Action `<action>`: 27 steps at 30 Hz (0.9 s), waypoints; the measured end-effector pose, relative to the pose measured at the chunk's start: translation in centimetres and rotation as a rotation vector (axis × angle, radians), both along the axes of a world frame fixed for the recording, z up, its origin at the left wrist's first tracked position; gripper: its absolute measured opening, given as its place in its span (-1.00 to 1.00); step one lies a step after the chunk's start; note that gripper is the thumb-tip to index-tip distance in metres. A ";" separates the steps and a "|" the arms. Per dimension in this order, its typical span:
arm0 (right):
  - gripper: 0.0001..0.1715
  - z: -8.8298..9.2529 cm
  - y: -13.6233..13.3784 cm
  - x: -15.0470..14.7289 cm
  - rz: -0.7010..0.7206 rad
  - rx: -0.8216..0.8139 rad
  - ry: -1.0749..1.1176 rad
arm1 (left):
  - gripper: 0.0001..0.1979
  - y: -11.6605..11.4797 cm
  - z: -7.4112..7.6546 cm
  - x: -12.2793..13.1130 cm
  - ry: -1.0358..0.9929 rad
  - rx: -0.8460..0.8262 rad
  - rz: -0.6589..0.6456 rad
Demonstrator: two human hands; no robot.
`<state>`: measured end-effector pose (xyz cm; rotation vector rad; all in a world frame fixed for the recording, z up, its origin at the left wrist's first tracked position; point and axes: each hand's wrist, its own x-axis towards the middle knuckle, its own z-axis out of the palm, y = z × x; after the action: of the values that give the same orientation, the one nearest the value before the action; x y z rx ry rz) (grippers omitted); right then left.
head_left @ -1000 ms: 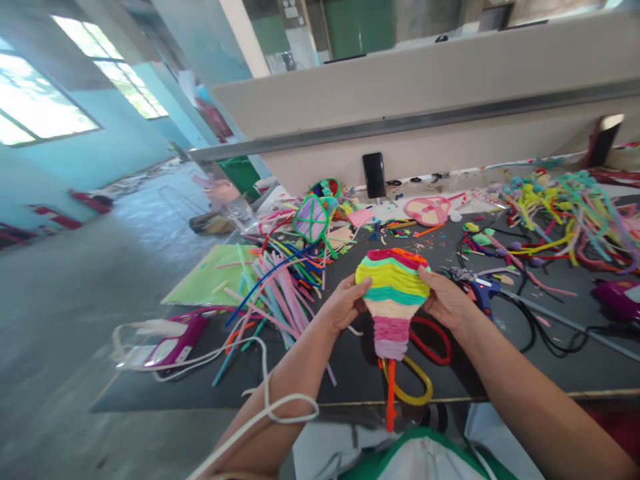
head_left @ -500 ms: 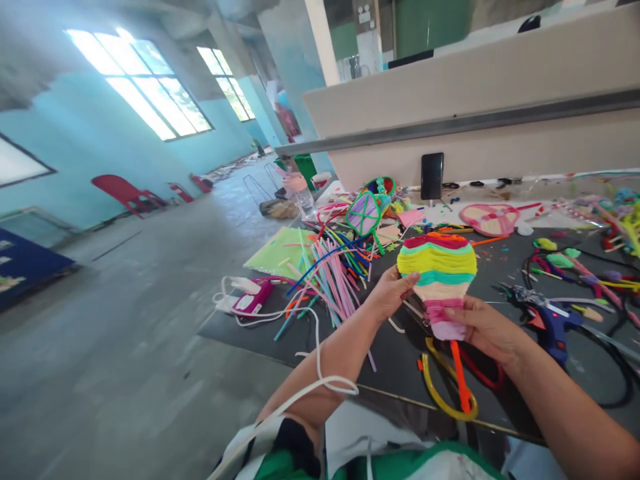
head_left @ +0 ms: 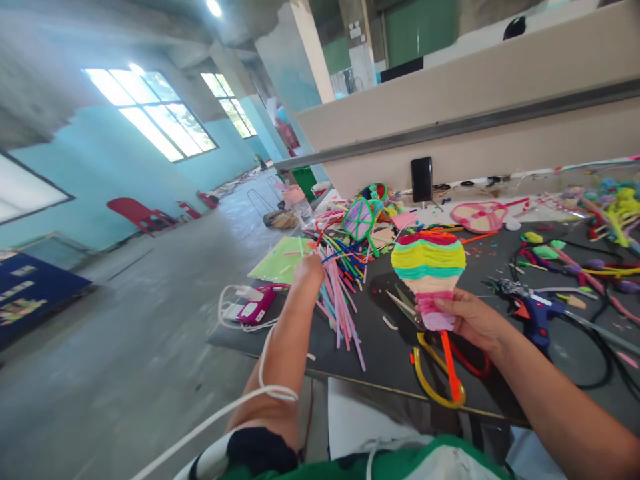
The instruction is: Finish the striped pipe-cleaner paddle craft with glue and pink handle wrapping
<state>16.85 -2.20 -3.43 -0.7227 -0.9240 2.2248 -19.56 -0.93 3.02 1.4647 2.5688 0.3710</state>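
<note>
My right hand point(head_left: 475, 319) grips the lower part of a balloon-shaped craft piece point(head_left: 429, 267) with crosswise bands of red, green, yellow, teal, cream, pink and lilac, its thumb on the front. An orange stem point(head_left: 450, 363) hangs from its bottom. Under the stem lie scissors point(head_left: 421, 373) with a yellow and a red handle, blades partly hidden by the craft. My left hand point(head_left: 309, 270) is over the left side of a heap of pipe cleaners point(head_left: 340, 297), pink, blue and other colours. Its fingers are blurred and mostly hidden, so its grip does not show.
A blue glue gun point(head_left: 537, 320) with a black cord lies on the dark table point(head_left: 370, 353) at right. Behind stand a phone point(head_left: 421, 179) and a pink heart-shaped piece point(head_left: 479, 217). At left are a magenta power strip point(head_left: 256, 308) and a white cable crossing my left forearm.
My left hand has let go of the craft piece and moved left to the pipe cleaners. My right hand still holds the craft. The camera view has shifted slightly.
</note>
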 end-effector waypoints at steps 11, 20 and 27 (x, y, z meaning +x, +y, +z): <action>-0.63 0.1 -0.2 -0.3 -0.015 -0.007 0.060 | -0.68 -0.7 1.8 0.0 0.298 -0.027 0.046; -0.62 -0.5 0.2 -0.2 -0.012 0.012 0.070 | -0.82 -1.1 6.9 -0.2 -0.426 0.504 0.003; -0.62 0.4 -0.2 -0.4 -0.022 -0.022 0.074 | -0.77 -2.5 6.3 1.7 -0.966 0.863 -0.199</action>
<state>16.41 -2.44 -2.98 -0.6524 -0.8527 2.2299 -17.90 -3.48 9.32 1.2010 1.4865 1.7724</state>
